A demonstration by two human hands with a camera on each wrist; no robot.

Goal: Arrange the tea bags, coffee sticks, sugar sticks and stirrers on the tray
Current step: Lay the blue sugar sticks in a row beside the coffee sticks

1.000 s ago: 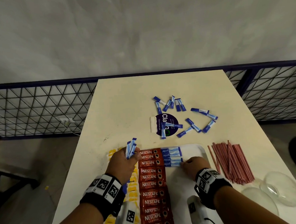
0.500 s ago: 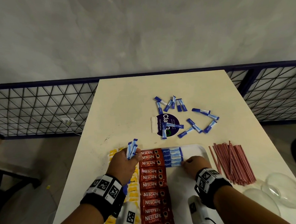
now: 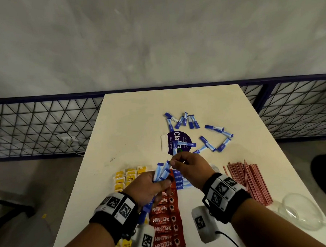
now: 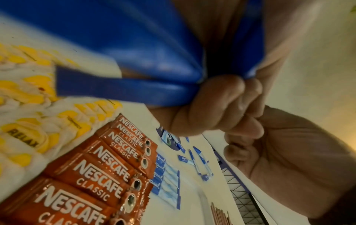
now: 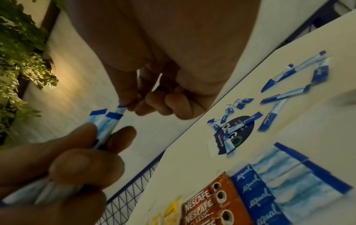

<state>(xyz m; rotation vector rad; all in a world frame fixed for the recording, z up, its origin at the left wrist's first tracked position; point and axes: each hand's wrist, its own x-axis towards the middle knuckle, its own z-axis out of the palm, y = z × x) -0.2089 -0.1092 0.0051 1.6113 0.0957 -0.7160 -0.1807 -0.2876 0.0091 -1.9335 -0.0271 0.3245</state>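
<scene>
Red coffee sticks (image 3: 164, 223) run in a column down the tray (image 3: 197, 195), nearest the person, with yellow tea bags (image 3: 123, 179) in rows to their left. Just right of the column's far end, a short row of blue sugar sticks (image 3: 180, 180) already lies flat on the tray. Above that spot the left hand (image 3: 148, 187) grips a fanned bundle of sugar sticks (image 3: 162, 172), fingers curled round its lower half. The right hand (image 3: 189, 167) pinches the top end of one stick in that bundle, thumb and forefinger closed on it, other fingers tucked.

Step in hand, as I read it: pulling a single sugar stick out of the bundle to add to the row. Next move likely calls for sliding it free without dragging its neighbours, then laying it parallel and touching the row's near edge.

Right of the tray, red stirrers (image 3: 248, 181) lie in a loose pile on the table (image 3: 132, 125), not yet placed. Farther off, loose sugar sticks (image 3: 198, 132) are scattered around a dark round sticker (image 3: 179, 143).
</scene>
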